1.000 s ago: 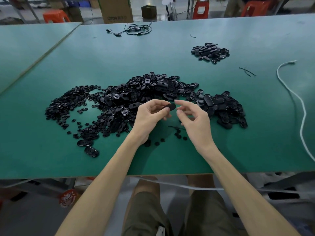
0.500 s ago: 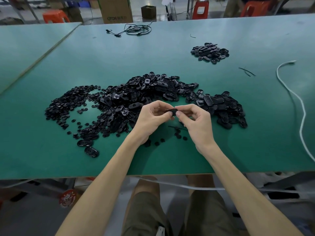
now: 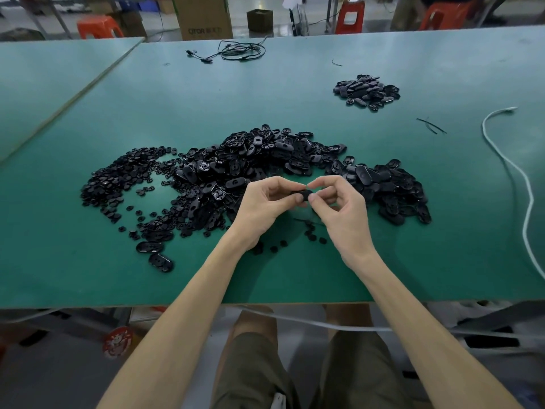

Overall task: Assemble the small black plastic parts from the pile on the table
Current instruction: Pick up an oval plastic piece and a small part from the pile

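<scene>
My left hand [image 3: 259,209] and right hand [image 3: 345,215] meet over the desk [image 3: 177,113], fingers [image 3: 277,184] curled, pinching one black part [image 3: 302,196] between them. Two piles: big pile [image 3: 259,163] just behind, small pile [image 3: 367,91] further back.

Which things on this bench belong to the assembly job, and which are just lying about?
Job: left hand, right hand, black part pinched between them, main pile of parts, small far pile.
Lying about: black cable, white cord, cardboard box, orange stool.
</scene>
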The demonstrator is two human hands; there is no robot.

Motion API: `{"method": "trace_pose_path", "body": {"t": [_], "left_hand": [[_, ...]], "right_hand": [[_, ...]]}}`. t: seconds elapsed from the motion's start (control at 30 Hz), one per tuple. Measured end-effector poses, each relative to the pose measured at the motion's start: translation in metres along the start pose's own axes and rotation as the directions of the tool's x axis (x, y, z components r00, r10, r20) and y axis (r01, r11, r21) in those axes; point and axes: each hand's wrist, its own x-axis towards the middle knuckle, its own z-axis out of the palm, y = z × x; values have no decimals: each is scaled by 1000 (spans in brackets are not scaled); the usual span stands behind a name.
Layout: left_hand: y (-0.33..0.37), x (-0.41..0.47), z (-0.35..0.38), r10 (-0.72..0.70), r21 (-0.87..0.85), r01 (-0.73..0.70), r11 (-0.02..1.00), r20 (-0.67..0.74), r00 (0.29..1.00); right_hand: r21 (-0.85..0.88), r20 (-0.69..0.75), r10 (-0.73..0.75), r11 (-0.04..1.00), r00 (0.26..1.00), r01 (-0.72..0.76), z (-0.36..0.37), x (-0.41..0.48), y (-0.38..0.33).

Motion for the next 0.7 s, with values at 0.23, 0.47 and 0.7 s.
{"method": "trace_pose_path", "body": {"t": [0.23, 0.47, 0.7], "left_hand": [[1, -2, 2, 15, 31, -15, 999, -8, 1000], [2, -3, 3, 18, 23, -18, 1000, -11, 1000], [1, -1, 3, 34, 44, -33, 999, -25, 999]], "right_hand": [[-70, 40, -11, 997, 999, 13, 2, 1, -3], [-56, 40, -8, 998, 999, 10, 2, 0, -5], [-16, -6, -44, 999, 999, 44, 1, -1, -5]]}}
